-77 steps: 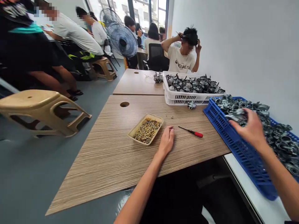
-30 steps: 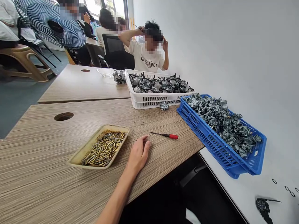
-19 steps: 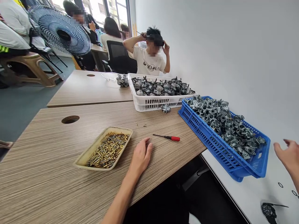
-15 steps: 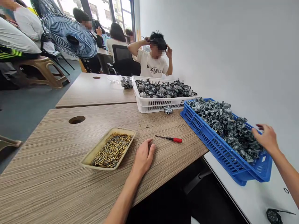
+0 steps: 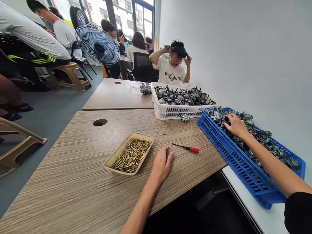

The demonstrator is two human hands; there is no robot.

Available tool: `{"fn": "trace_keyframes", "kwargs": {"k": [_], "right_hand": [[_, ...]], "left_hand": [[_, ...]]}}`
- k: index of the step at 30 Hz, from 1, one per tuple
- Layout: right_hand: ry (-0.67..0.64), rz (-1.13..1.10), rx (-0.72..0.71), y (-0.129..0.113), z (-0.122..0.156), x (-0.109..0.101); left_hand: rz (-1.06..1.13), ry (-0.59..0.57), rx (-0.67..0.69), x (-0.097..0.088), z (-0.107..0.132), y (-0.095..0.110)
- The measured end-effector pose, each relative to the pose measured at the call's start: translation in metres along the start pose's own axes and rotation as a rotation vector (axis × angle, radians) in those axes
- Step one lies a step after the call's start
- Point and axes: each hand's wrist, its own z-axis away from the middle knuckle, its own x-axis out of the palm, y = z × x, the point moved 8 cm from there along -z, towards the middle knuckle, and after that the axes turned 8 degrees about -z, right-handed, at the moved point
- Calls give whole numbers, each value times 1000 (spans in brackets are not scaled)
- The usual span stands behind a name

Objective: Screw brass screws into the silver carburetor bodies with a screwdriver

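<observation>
Two bare hands are in view, and the change is on the right. The right hand [image 5: 237, 126], which a moment earlier hovered open above the end of the blue crate [image 5: 243, 172], is now down on the pile of metal carburetor bodies [image 5: 258, 139] inside it. Its arm stretches in from the lower right, with the fingers pointing away and curved over the parts. The grip is partly closed and touches the pile; whether it has hold of one body cannot be told. The left hand [image 5: 161, 165] lies on the wooden bench [image 5: 73, 182] as before, relaxed and empty, just beside the tray [image 5: 114, 151] of brass pins [image 5: 131, 156]. A red-handled screwdriver [image 5: 187, 148] lies near it. Farther along, a loose body [image 5: 185, 118] sits against the white crate [image 5: 175, 113], and beyond that a co-worker [image 5: 169, 66] raises both hands to the head.
</observation>
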Motion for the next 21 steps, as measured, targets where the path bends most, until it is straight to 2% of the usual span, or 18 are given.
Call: {"fn": "trace_keyframes", "kwargs": {"k": [9,15,21], "right_hand": [[-43,47,43,-4,-3,2],[-87,62,24,-1,-6,3],[-74,99,32,-8,-5,3]], "left_hand": [[-34,19,24,-1,0,6],[-42,11,29,0,1,5],[-47,31,37,0,1,3]]}}
